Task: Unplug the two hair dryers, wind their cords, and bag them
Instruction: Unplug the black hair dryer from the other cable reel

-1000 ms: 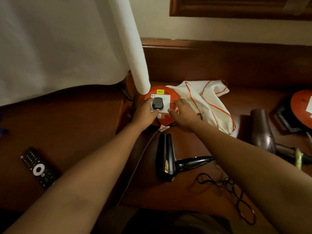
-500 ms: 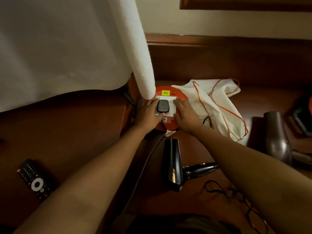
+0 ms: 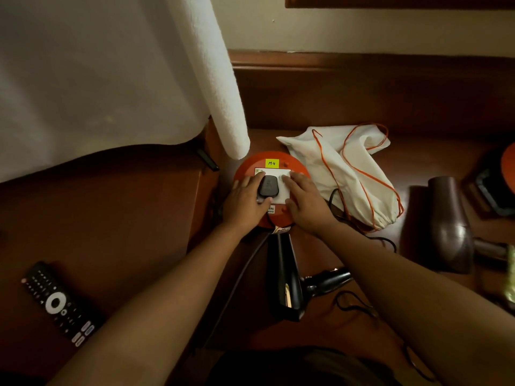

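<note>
1. The black plug (image 3: pixel 267 187) sits in the white socket plate (image 3: pixel 278 190) on top of the orange cord reel (image 3: pixel 278 162), at the back of the wooden surface (image 3: pixel 139 218).
2. The left hand (image 3: pixel 245 200) grasps the plug, fingers wrapped around its left side and lower edge. The plug appears fully seated.
3. The right hand (image 3: pixel 303 201) lies flat and unclenched on the plate and reel just right of the plug, holding nothing, apparently bracing.
4. The black hair dryer (image 3: pixel 284 277) lies just in front of the reel; its cord (image 3: pixel 354 302) trails loose to the right.
5. The white drawstring bag (image 3: pixel 354 174) lies flat beside the reel. The brown hair dryer (image 3: pixel 446 229) lies further right, near a second orange reel (image 3: pixel 508 168).
6. Risk: if the bracing hand slips, the pull may lift or tip the reel instead of freeing the plug.
7. Risk: a slanted pull may bind the pins; a sudden release may jerk the cord and drag the black hair dryer.
</note>
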### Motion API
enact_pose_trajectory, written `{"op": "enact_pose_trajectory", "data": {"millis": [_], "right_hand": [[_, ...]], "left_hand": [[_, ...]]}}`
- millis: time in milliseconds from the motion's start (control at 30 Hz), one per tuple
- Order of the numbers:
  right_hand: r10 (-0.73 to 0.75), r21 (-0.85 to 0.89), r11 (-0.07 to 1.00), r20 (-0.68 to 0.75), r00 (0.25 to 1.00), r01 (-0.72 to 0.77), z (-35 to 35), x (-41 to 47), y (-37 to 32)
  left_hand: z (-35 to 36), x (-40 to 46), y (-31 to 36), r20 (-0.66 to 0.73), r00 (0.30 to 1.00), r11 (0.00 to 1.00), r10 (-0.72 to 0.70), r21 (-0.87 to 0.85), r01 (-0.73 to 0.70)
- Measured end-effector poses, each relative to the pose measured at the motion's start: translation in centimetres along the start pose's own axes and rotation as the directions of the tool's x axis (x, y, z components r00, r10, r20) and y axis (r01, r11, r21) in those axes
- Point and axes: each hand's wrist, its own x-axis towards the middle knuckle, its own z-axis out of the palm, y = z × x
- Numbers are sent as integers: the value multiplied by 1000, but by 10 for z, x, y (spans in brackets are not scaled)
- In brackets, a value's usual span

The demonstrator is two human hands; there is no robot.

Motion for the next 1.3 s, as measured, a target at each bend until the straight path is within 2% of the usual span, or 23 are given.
{"op": "enact_pose_trajectory", "data": {"millis": [633, 867, 1000, 1133, 1300], "right_hand": [[4, -44, 999, -8, 1000, -5, 2, 5, -3], [83, -58, 995, 40, 996, -81, 3, 7, -7], [95, -73, 993, 69, 993, -90, -4, 8, -12], [109, -61, 993, 89, 990, -104, -12, 12, -19], [105, -24, 994, 21, 994, -105, -13, 15, -39]], "left_hand": [[3, -2, -3, -8, 1000, 1000, 7, -7, -7], [4, -1, -5, 0, 1000, 1000, 12, -4, -12], [-1, 1, -5, 48, 999, 1000, 4, -24, -3], [-17, 7, -11, 136, 989, 996, 59, -72, -49], [-32, 5, -21, 88, 989, 979, 122, 151, -135]]}}
